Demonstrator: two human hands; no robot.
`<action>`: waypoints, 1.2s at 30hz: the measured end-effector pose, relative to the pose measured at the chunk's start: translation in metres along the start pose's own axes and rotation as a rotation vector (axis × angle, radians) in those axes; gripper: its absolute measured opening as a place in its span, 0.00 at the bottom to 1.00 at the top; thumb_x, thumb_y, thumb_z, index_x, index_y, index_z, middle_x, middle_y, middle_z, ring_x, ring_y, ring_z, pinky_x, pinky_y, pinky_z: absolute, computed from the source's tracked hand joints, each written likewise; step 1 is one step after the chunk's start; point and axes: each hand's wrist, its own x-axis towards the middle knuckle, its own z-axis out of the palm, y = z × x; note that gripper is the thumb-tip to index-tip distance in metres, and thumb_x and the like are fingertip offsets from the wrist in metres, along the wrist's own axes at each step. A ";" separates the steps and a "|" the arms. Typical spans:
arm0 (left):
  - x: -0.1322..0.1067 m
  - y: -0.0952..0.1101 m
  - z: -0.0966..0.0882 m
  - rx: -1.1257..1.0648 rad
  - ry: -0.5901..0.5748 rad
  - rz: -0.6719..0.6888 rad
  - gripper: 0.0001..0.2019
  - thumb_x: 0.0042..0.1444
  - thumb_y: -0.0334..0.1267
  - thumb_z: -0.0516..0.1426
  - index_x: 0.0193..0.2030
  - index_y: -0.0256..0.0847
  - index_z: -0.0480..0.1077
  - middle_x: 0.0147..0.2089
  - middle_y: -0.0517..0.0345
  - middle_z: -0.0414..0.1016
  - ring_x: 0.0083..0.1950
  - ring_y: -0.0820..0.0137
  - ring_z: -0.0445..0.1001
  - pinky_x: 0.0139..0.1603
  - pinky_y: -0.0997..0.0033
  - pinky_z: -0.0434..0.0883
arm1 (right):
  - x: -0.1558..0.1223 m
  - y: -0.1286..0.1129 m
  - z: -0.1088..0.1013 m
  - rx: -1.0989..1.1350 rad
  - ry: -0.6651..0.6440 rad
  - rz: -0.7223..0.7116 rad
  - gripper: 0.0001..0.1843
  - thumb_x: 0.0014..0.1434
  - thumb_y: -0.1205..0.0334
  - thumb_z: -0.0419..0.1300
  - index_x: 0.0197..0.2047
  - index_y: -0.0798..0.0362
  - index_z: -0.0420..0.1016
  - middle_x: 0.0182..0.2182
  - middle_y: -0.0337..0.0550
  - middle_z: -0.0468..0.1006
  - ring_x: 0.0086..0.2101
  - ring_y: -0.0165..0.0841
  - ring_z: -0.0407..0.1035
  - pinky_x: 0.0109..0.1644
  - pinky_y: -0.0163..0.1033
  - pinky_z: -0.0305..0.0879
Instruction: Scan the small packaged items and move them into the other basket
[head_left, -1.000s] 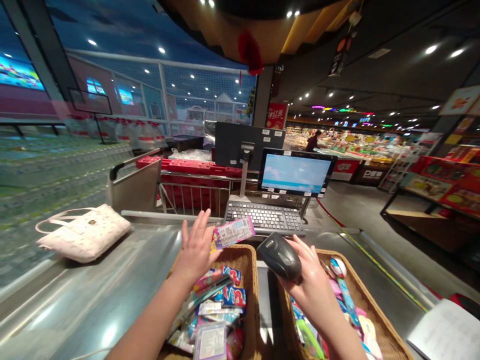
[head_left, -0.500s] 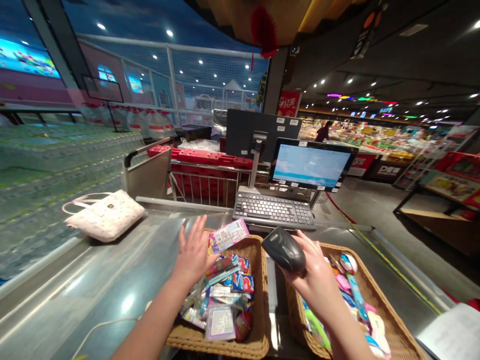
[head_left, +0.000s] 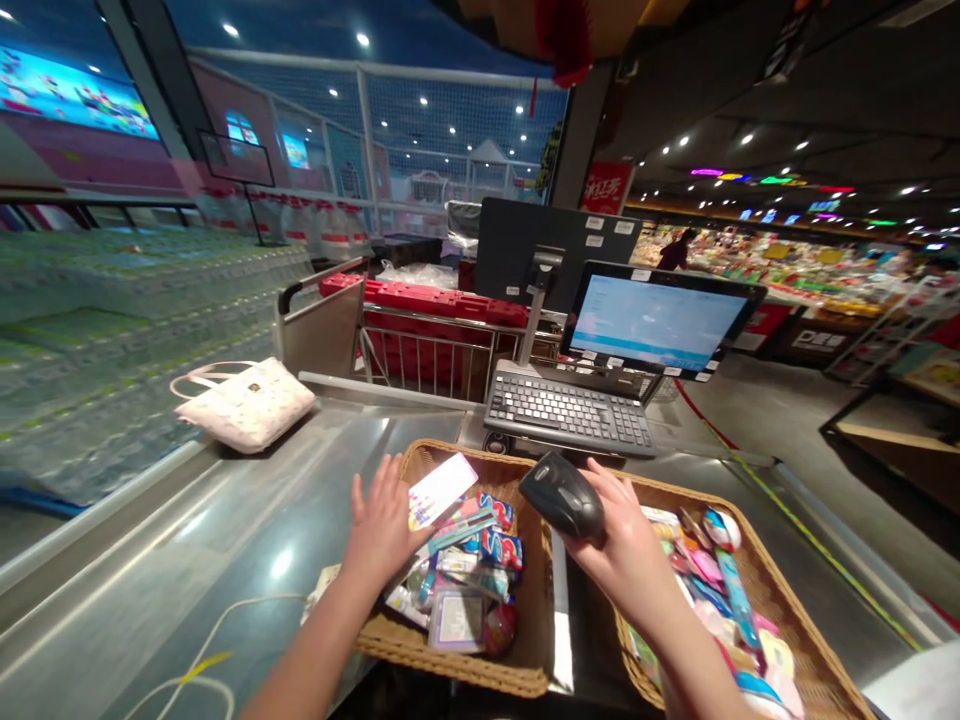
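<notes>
At the checkout counter (head_left: 247, 520), your left hand (head_left: 382, 525), fingers fanned, pinches a small packet (head_left: 442, 488) above the left wicker basket (head_left: 450, 665). Your right hand (head_left: 628, 548), just beside the packet but not touching it, is wrapped around a black scanner (head_left: 562, 495).

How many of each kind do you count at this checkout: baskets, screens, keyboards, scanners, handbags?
Brown woven wicker baskets: 2
Dark flat monitor screens: 2
Grey keyboard: 1
Black handheld scanner: 1
Pale pink handbag: 1
Total: 7
</notes>
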 end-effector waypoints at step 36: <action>0.049 0.188 -0.028 -0.437 -0.090 0.537 0.18 0.57 0.51 0.59 0.47 0.41 0.74 0.71 0.42 0.57 0.74 0.49 0.49 0.69 0.32 0.45 | -0.079 0.063 -0.077 -0.059 0.336 0.152 0.21 0.58 0.56 0.59 0.54 0.51 0.73 0.53 0.51 0.77 0.58 0.48 0.67 0.65 0.56 0.60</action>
